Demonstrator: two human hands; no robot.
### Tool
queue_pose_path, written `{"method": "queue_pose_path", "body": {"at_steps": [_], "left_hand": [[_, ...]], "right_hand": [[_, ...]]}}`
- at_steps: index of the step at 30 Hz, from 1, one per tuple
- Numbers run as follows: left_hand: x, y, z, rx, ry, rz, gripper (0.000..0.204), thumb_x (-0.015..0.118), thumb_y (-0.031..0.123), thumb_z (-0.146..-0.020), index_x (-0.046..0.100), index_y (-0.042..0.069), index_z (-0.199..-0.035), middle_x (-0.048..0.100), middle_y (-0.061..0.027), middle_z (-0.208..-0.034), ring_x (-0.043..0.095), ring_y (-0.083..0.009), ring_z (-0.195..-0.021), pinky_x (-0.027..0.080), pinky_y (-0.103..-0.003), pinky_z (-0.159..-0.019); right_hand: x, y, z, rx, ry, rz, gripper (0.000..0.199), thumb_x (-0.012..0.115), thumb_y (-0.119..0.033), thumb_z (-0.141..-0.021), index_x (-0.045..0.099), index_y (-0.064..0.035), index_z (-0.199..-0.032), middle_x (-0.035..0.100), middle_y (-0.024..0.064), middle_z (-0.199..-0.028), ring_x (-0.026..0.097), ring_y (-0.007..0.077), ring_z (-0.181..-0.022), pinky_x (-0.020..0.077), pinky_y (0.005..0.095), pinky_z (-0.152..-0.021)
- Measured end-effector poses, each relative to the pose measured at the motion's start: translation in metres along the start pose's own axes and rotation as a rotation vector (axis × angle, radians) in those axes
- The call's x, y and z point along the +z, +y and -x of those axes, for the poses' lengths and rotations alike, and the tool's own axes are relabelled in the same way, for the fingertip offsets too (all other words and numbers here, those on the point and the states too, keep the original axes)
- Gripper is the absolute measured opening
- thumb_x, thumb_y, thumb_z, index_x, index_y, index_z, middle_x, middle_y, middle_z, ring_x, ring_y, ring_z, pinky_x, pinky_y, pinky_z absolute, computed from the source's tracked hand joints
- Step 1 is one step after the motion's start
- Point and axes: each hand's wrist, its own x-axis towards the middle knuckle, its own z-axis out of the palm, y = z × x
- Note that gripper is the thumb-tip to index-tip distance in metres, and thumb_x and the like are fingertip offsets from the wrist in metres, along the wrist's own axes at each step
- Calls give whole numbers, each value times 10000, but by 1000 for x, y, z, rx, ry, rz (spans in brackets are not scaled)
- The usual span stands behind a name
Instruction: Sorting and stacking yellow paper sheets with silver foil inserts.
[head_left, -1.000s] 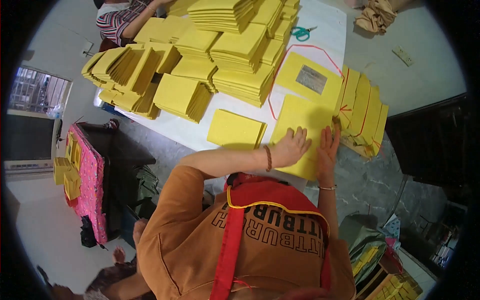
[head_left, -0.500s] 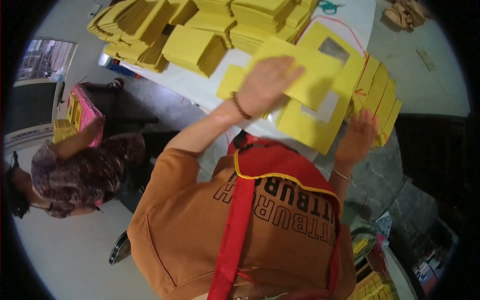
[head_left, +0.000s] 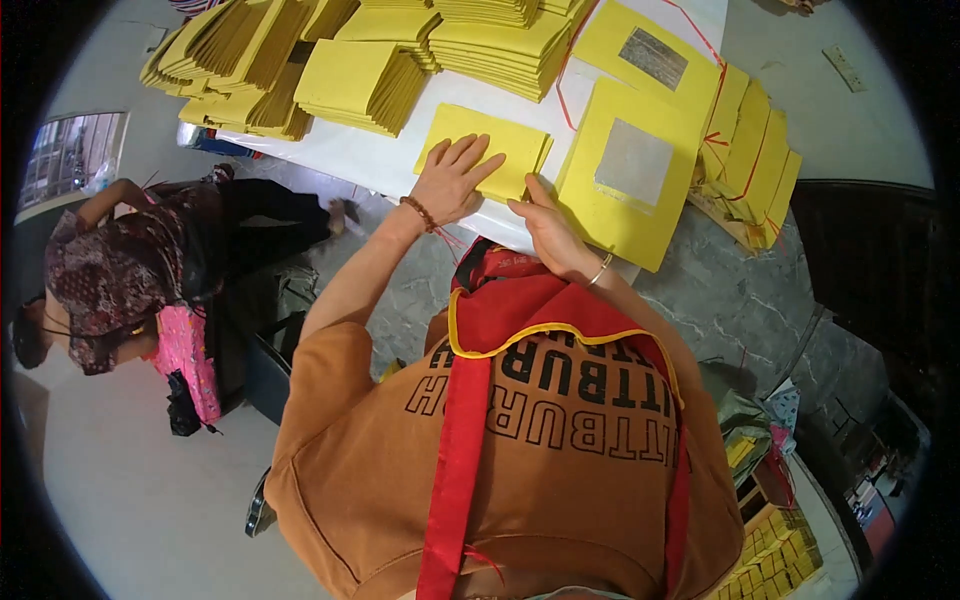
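My left hand [head_left: 455, 180] lies flat, fingers spread, on a small stack of folded yellow paper [head_left: 482, 132] near the table's front edge. My right hand [head_left: 552, 228] is beside the stack's right end, its extended fingers touching the stack's edge. To the right lies a larger pile of flat yellow sheets [head_left: 572, 180] with a grey rectangular patch [head_left: 635, 160] on top. Behind it is another yellow pile with a dark grey patch [head_left: 652, 57]. Red string [head_left: 563, 100] runs along the table beside these piles.
Tall stacks of folded yellow paper [head_left: 360, 85] fill the back left of the white table [head_left: 440, 85]. Red-tied yellow bundles [head_left: 750, 150] stand at its right end. Another person [head_left: 125, 265] is at the far left by a pink-covered item [head_left: 187, 355]. Yellow bundles [head_left: 770, 555] lie lower right.
Both hands have moved to the small folded stack: the left came back from above the large sheets, the right came left from the tied bundles. The yellow piece under my left hand moved left.
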Motion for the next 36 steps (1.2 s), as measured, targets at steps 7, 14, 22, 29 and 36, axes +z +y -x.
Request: {"method": "queue_pose_path", "body": {"at_steps": [7, 14, 22, 29, 36], "left_hand": [[21, -30, 5, -402, 213, 164, 638, 610, 307, -742, 359, 69, -1279, 366, -182, -1279, 366, -327, -1145, 317, -455, -923], [41, -78, 5, -975, 141, 1159, 801, 772, 254, -619, 354, -111, -1195, 525, -209, -1105, 565, -242, -941, 477, -306, -769], [33, -66, 7, -831, 242, 1019, 362, 724, 165, -637, 506, -64, -813, 598, -155, -781, 589, -215, -672, 480, -310, -576], [6, -41, 1, -758, 335, 1423, 600, 708, 17, -684, 351, 28, -1167, 570, -113, -992, 553, -183, -919, 463, -296, -781], [-27, -50, -3, -447, 405, 1590, 947, 702, -20, -675, 81, 102, -1379, 494, -134, -1152, 502, -197, -1040, 424, -303, -863]], "right_hand": [[5, -8, -9, -41, 75, 228, 410, 507, -170, -778, 376, 25, -1113, 328, 146, -1150, 314, 233, -1106, 252, 326, -952], [-8, 3, -25, 68, -86, 185, 764, 526, -253, -805, 70, -9, -1367, 66, 43, -1417, 59, 184, -1301, 26, 410, -1037], [4, -5, -15, 21, -65, 106, 598, 488, -186, -834, 189, -36, -1330, 207, 37, -1346, 178, 156, -1243, 89, 375, -1031], [1, -7, -18, -42, 32, 14, 698, 518, -110, -811, 98, -126, -1368, 309, 51, -1299, 268, 183, -1200, 213, 368, -980], [2, -50, -49, -279, 71, -134, 654, 526, 19, -715, 248, -91, -1296, 438, 76, -1189, 434, 196, -1086, 364, 312, -883]]}}
